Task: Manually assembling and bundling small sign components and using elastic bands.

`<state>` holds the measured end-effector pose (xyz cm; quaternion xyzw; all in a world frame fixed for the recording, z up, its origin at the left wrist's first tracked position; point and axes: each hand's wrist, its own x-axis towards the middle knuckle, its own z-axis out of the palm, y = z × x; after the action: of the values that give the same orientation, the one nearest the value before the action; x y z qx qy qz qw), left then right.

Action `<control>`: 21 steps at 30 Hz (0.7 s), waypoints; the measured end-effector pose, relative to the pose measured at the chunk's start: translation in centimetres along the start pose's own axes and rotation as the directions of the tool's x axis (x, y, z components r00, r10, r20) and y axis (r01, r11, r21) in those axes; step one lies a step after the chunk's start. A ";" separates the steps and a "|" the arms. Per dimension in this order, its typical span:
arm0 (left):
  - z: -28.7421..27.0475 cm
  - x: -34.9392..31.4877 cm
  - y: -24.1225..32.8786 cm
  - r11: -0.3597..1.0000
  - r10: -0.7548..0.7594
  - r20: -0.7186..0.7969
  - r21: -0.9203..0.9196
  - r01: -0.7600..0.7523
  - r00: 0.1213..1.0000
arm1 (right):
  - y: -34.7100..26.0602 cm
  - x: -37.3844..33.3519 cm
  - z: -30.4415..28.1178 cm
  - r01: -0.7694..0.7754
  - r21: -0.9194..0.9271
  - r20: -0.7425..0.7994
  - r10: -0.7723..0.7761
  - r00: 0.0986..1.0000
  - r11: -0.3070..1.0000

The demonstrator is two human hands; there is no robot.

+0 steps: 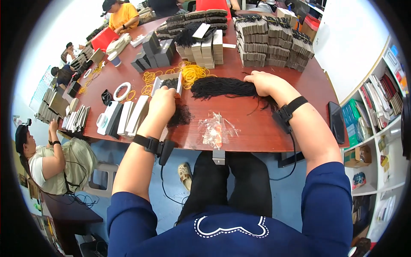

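Observation:
A long bundle of black cords (222, 87) lies across the table in front of me. My right hand (262, 83) is closed on its right end, with loose strands hanging below the palm. My left hand (164, 99) is at the near side of a small white open box (179, 83) that holds small dark pieces. Its fingers are bent together at the box, and whatever they may pinch is too small to make out. Beside the left wrist lies a tangle of fine black threads (181, 116). Crumpled clear plastic (214, 131) rests near the table's front edge.
Yellow rubber bands (195, 74) heap behind the box. Stacks of cards with black cords (252, 40) and grey boxes (160, 53) stand farther back. White boxes (138, 115) and a tape roll (122, 91) lie left, a phone (336, 122) right. Other people sit around the table.

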<state>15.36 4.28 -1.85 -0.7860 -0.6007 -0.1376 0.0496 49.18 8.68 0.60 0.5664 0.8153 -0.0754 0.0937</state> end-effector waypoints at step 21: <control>-0.9 -15.7 1.8 0.919 -0.130 -0.408 -0.392 -0.044 0.904 | 16.5 -25.1 10.1 -0.675 0.290 -0.379 0.729 0.570 0.678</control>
<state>13.16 -11.01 -5.10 -0.7169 -0.5529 -0.4243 0.0180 73.87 -10.73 -3.53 0.8478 0.5142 0.0602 -0.1146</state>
